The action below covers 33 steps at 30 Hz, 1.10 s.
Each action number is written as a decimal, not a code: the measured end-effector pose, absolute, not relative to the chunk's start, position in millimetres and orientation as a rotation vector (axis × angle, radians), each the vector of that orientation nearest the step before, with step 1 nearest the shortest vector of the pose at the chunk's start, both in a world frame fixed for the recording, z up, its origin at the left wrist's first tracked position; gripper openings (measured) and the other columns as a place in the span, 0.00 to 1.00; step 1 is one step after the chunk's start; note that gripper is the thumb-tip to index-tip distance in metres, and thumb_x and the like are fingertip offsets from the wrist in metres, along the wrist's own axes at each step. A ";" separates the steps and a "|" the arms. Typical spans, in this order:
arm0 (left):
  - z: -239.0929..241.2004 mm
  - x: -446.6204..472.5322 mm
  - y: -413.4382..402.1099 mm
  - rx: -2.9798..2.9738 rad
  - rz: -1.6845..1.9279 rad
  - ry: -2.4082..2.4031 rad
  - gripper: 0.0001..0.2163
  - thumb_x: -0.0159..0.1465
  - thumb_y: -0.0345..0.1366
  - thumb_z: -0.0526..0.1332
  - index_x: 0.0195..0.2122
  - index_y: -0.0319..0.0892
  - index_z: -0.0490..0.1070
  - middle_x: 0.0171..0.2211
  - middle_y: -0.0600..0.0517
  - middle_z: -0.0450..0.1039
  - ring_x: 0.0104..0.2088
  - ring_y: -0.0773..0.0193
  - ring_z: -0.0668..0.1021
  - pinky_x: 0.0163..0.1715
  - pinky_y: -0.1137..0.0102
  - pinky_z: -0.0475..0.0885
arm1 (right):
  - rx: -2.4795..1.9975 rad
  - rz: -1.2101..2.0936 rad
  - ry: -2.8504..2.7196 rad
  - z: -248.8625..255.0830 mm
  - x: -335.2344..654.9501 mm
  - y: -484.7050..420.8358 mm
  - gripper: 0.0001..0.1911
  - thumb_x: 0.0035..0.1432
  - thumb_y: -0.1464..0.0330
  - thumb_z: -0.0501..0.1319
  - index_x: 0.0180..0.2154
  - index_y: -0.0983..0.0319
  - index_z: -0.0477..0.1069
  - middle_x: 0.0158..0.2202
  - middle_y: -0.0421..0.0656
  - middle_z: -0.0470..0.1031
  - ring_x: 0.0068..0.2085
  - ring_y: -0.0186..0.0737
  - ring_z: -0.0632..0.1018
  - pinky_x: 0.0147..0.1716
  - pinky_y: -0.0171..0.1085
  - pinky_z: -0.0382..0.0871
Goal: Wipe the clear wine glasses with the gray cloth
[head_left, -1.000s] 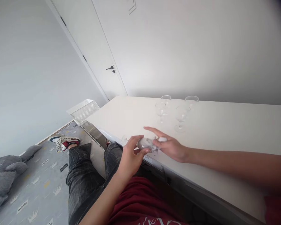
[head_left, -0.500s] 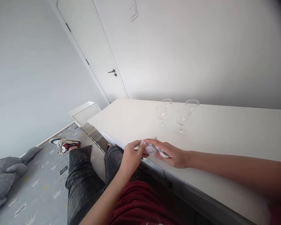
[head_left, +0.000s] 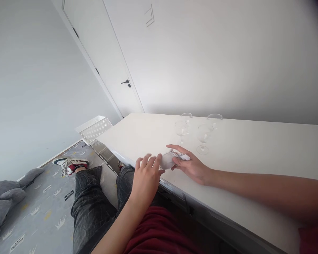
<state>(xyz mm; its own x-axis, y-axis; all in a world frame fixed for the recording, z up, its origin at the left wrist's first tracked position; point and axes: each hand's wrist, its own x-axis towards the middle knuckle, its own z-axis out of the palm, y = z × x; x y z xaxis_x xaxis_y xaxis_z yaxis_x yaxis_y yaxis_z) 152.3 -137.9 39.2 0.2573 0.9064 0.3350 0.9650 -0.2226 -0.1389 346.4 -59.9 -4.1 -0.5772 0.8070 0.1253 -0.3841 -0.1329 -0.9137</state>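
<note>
Cloth (head_left: 185, 156) held by right hand (head_left: 194, 168), glass (head_left: 166, 161) against curled left hand (head_left: 145, 177), its grip unclear

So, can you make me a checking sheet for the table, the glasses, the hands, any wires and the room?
Surface: white table beside the wall.
Things: four glasses standing upright; seemingly a held glass too, with whitish cloth at one end.
Clutter: dark speck near the table's front edge.
Left grip: fingers over the held glass's other end; how firmly, hard to tell.
Right grip: thumb on the cloth, index finger stretched out.
Cables: nothing seen.
Surroundings: door with black handle, white rack, gray plush toy, crown-patterned mat.
</note>
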 end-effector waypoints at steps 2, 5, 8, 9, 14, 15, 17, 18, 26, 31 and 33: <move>33.1 148.2 -133.0 -2.218 -0.139 -1.918 0.14 0.71 0.39 0.63 0.55 0.41 0.75 0.36 0.43 0.83 0.43 0.48 0.83 0.51 0.56 0.70 | -0.531 1.813 -1.358 -1.9 347.1 -59.7 0.26 0.64 0.57 0.67 0.62 0.52 0.70 0.46 0.43 0.73 0.44 0.40 0.74 0.43 0.42 0.71; 24.7 141.6 -129.6 -2.265 -0.112 -2.281 0.13 0.72 0.45 0.59 0.38 0.42 0.77 0.29 0.45 0.81 0.33 0.51 0.83 0.34 0.66 0.68 | -0.631 1.582 -1.598 3.1 349.2 -62.4 0.25 0.66 0.57 0.65 0.62 0.51 0.69 0.48 0.44 0.74 0.45 0.42 0.74 0.45 0.43 0.71; 20.7 136.8 -130.3 -2.382 -0.408 -2.535 0.18 0.72 0.48 0.58 0.29 0.43 0.72 0.24 0.49 0.79 0.28 0.56 0.81 0.32 0.68 0.64 | -0.702 1.151 -1.740 5.9 353.9 -67.5 0.22 0.72 0.59 0.58 0.64 0.50 0.66 0.54 0.44 0.74 0.52 0.45 0.75 0.54 0.46 0.70; 20.3 136.1 -130.9 -2.389 -0.515 -2.591 0.19 0.72 0.49 0.57 0.28 0.43 0.71 0.22 0.50 0.78 0.28 0.57 0.80 0.32 0.68 0.64 | -0.705 1.021 -1.736 5.9 356.2 -68.7 0.21 0.73 0.61 0.55 0.65 0.51 0.65 0.54 0.45 0.74 0.52 0.45 0.75 0.54 0.46 0.71; 23.2 141.5 -135.8 -2.272 -0.538 -2.662 0.19 0.72 0.50 0.56 0.30 0.42 0.73 0.22 0.49 0.78 0.30 0.55 0.82 0.33 0.67 0.65 | -0.536 0.383 -1.810 0.1 366.1 -63.6 0.28 0.70 0.71 0.54 0.69 0.55 0.59 0.53 0.49 0.76 0.52 0.48 0.78 0.56 0.49 0.72; 24.2 144.4 -137.4 -2.255 -0.446 -2.620 0.18 0.71 0.49 0.57 0.30 0.42 0.74 0.25 0.47 0.80 0.32 0.54 0.82 0.33 0.67 0.64 | -0.434 0.240 -1.920 -1.6 366.1 -61.4 0.32 0.68 0.73 0.55 0.71 0.56 0.56 0.53 0.50 0.77 0.54 0.49 0.77 0.60 0.52 0.69; 25.6 151.5 -141.3 -2.229 -0.219 -2.504 0.15 0.70 0.45 0.60 0.32 0.41 0.77 0.32 0.44 0.83 0.35 0.51 0.84 0.32 0.67 0.64 | -0.178 0.001 -2.204 -4.8 363.7 -58.6 0.38 0.65 0.75 0.55 0.74 0.61 0.50 0.54 0.52 0.78 0.57 0.52 0.76 0.65 0.58 0.62; 26.1 155.3 -143.5 -2.227 -0.109 -2.442 0.14 0.70 0.44 0.61 0.34 0.40 0.78 0.34 0.42 0.83 0.37 0.49 0.85 0.32 0.67 0.65 | -0.062 -0.058 -2.341 -5.7 361.7 -58.6 0.41 0.63 0.75 0.55 0.75 0.64 0.47 0.55 0.54 0.78 0.58 0.53 0.75 0.66 0.59 0.60; 28.0 170.4 -153.1 -2.327 0.125 -2.197 0.11 0.73 0.36 0.56 0.42 0.41 0.79 0.37 0.42 0.84 0.41 0.49 0.85 0.38 0.65 0.71 | -0.351 0.798 -2.403 24.6 357.0 -71.0 0.18 0.70 0.64 0.55 0.56 0.62 0.74 0.47 0.51 0.77 0.48 0.47 0.73 0.52 0.48 0.68; 23.7 164.3 -153.5 -2.523 -0.240 -2.373 0.11 0.71 0.43 0.61 0.36 0.42 0.76 0.33 0.46 0.83 0.35 0.54 0.84 0.34 0.68 0.66 | -0.621 1.913 -1.727 30.7 357.1 -57.8 0.19 0.71 0.55 0.55 0.42 0.61 0.77 0.41 0.46 0.79 0.43 0.43 0.77 0.46 0.42 0.71; 21.7 160.0 -155.1 -2.562 -0.551 -2.469 0.15 0.73 0.45 0.57 0.34 0.42 0.73 0.26 0.49 0.79 0.30 0.57 0.81 0.33 0.68 0.65 | -0.651 2.128 -1.393 25.3 353.9 -56.2 0.20 0.69 0.54 0.57 0.43 0.62 0.78 0.42 0.47 0.79 0.41 0.44 0.78 0.44 0.42 0.73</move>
<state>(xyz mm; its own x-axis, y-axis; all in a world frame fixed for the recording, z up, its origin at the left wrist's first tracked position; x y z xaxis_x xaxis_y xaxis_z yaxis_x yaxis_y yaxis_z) 160.0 -155.1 21.7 0.0639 0.9932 -0.0974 0.8576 -0.0047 0.5142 353.9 -56.2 25.3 -0.7550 0.6457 -0.1141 -0.1538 -0.3435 -0.9265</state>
